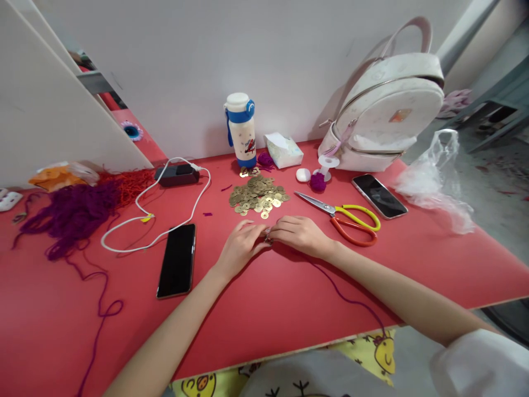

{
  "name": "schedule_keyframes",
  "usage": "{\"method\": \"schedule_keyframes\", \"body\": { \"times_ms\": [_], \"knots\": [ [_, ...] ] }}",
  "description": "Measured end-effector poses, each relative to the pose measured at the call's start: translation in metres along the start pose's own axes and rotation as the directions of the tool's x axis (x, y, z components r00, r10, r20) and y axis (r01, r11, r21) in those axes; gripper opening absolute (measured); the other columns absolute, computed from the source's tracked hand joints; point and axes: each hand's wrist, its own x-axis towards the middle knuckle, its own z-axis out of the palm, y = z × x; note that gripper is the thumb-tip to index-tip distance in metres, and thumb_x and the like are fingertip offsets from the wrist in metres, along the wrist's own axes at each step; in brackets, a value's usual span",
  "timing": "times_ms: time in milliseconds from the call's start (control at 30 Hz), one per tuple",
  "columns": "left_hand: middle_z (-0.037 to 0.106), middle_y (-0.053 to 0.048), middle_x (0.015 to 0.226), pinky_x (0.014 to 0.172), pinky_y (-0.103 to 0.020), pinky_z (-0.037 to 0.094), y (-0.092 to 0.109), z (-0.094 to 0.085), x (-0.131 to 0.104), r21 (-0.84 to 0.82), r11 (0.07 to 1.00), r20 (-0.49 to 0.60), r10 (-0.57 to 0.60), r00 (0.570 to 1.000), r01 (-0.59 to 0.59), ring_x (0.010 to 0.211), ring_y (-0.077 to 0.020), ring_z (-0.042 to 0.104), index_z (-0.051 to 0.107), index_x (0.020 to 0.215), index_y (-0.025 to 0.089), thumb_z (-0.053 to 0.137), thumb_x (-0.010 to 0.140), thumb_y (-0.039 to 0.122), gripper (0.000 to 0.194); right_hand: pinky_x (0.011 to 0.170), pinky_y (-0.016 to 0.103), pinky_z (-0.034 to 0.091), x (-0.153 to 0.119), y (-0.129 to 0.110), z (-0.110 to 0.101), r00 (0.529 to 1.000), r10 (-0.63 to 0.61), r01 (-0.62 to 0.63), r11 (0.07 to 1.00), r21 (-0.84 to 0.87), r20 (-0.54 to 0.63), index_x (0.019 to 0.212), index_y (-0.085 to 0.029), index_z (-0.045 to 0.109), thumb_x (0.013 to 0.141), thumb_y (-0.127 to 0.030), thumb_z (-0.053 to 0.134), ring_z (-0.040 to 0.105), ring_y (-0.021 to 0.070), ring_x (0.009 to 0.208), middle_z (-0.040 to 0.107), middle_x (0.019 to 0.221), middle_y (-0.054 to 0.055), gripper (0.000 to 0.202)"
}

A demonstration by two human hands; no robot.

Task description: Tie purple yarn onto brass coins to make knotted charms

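My left hand (pixel 242 246) and my right hand (pixel 301 236) meet at the middle of the red table, fingers pinched together around a small metallic piece (pixel 268 237). Most of that piece is hidden by the fingertips, so its shape is unclear. A purple yarn strand (pixel 345 298) runs from under my right hand toward the table's front edge. Just beyond the hands lies a pile of brass-coloured coins with holes (pixel 258 194). Scissors (pixel 330 209) with one yellow and one orange handle lie half open to the right of the pile.
A red table (pixel 248 331) holds a black phone (pixel 177 262), white cable (pixel 124 249), purple yarn heap (pixel 76 215), bottle (pixel 242 132), tissue pack (pixel 285 151), thread spool (pixel 328 161), second phone (pixel 380 196), white backpack (pixel 384 116) and plastic bag (pixel 438 182).
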Motion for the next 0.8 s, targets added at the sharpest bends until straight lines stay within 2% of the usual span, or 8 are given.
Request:
{"method": "schedule_keyframes", "body": {
  "times_ms": [100, 367, 467, 567, 667, 800],
  "knots": [
    [0.074, -0.007, 0.103, 0.097, -0.045, 0.048, 0.001, -0.001, 0.0, -0.014, 1.0, 0.007, -0.01, 1.0, 0.01, 0.089, -0.0205, 0.069, 0.053, 0.116, 0.019, 0.065, 0.089, 0.031, 0.031, 0.074, 0.03, 0.051, -0.001, 0.001, 0.001, 1.0, 0.028, -0.028, 1.0, 0.001, 0.009, 0.103, -0.019, 0.066, 0.102, -0.023, 0.042, 0.062, 0.0187, 0.09, 0.072, 0.097, 0.008, 0.025],
    [0.074, -0.007, 0.103, 0.098, -0.044, 0.046, 0.001, -0.001, 0.001, -0.006, 1.0, 0.017, 0.005, 1.0, -0.005, 0.09, -0.0211, 0.068, 0.053, 0.116, 0.019, 0.062, 0.091, 0.032, 0.03, 0.072, 0.029, 0.048, 0.001, -0.001, 0.006, 0.999, -0.011, 0.012, 1.0, 0.014, -0.04, 0.096, -0.018, 0.065, 0.101, -0.021, 0.045, 0.06, 0.018, 0.083, 0.071, 0.088, 0.006, 0.021],
    [0.072, -0.009, 0.105, 0.098, -0.044, 0.045, 0.004, -0.005, 0.0, 0.025, 0.999, 0.028, 0.025, 0.999, -0.026, 0.093, -0.0222, 0.067, 0.054, 0.118, 0.017, 0.062, 0.091, 0.037, 0.034, 0.07, 0.028, 0.048, 0.0, -0.001, 0.008, 0.996, 0.043, -0.037, 0.997, 0.071, -0.084, 0.097, -0.018, 0.065, 0.1, -0.023, 0.047, 0.06, 0.0175, 0.081, 0.071, 0.088, 0.006, 0.019],
    [0.07, -0.01, 0.108, 0.095, -0.042, 0.045, 0.011, -0.01, -0.004, 0.056, 0.998, 0.028, -0.024, 0.999, 0.023, 0.1, -0.0237, 0.063, 0.056, 0.117, 0.017, 0.064, 0.088, 0.042, 0.039, 0.069, 0.028, 0.047, -0.001, 0.001, 0.007, 0.983, 0.133, -0.114, 0.982, 0.154, -0.124, 0.1, -0.019, 0.065, 0.099, -0.024, 0.049, 0.06, 0.017, 0.079, 0.071, 0.088, 0.006, 0.017],
    [0.069, -0.008, 0.102, 0.088, -0.039, 0.044, 0.019, -0.014, -0.009, 0.098, 0.989, 0.004, -0.109, 0.994, 0.108, 0.094, -0.022, 0.061, 0.063, 0.104, 0.018, 0.065, 0.088, 0.041, 0.028, 0.07, 0.028, 0.048, -0.003, 0.002, 0.004, 0.969, 0.21, -0.18, 0.961, 0.209, -0.128, 0.101, -0.02, 0.066, 0.1, -0.023, 0.048, 0.061, 0.017, 0.08, 0.073, 0.09, 0.005, 0.018],
    [0.07, -0.003, 0.09, 0.084, -0.037, 0.041, 0.024, -0.014, -0.011, 0.143, 0.981, -0.04, -0.123, 0.992, 0.128, 0.086, -0.0189, 0.06, 0.069, 0.089, 0.02, 0.064, 0.09, 0.031, 0.012, 0.072, 0.029, 0.048, -0.006, 0.004, 0.004, 0.956, 0.266, -0.231, 0.943, 0.241, -0.124, 0.1, -0.02, 0.067, 0.1, -0.025, 0.047, 0.061, 0.018, 0.081, 0.073, 0.09, 0.006, 0.02]
  ]
}}
